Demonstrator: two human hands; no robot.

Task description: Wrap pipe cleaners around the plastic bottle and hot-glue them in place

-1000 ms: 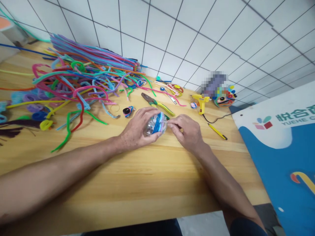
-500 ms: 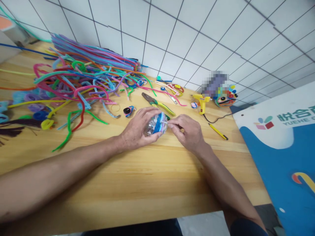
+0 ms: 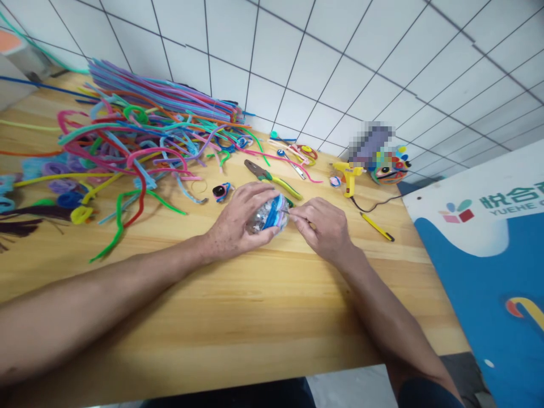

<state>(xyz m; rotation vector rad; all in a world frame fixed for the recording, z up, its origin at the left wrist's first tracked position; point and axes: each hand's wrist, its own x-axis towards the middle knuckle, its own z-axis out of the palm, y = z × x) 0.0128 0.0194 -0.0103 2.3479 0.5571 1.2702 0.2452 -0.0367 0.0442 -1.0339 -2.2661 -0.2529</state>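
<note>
1. At the far left of the desk (image 3: 263,317), a loose heap of pipe cleaners (image 3: 127,141) in many colours lay spread toward the tiled wall, with a bent green pipe cleaner (image 3: 117,226) trailing out nearest to you.
2. Just right of the heap, a small coiled piece with a dark centre (image 3: 221,192) sat on the wood, close to your left knuckles.
3. Your left hand (image 3: 240,221) was curled round a small ball wrapped in blue and white strands (image 3: 268,213); its grip was closed on the ball from the left side and from above, the thumb tucked under it.
4. The ball sat low over the middle of the desk, between your two hands; you could not tell whether it touched the wood.
5. Behind the ball lay green-handled pliers (image 3: 272,179), pointing up and left.
6. Your right hand (image 3: 325,226) met the ball's right side, its grip pinched narrow, thumb and forefinger together on a thin strand or pin too small to make out.
7. Further right, a yellow glue gun (image 3: 349,175) stood with its black cord running off toward the wall.
8. Beside the glue gun sat a round multicoloured craft figure (image 3: 389,169), and nearer you a yellow pen-like tool (image 3: 376,226) lay well apart from your right hand.
9. At the far right edge, a blue and white board (image 3: 488,272) leaned beside the desk.
</note>
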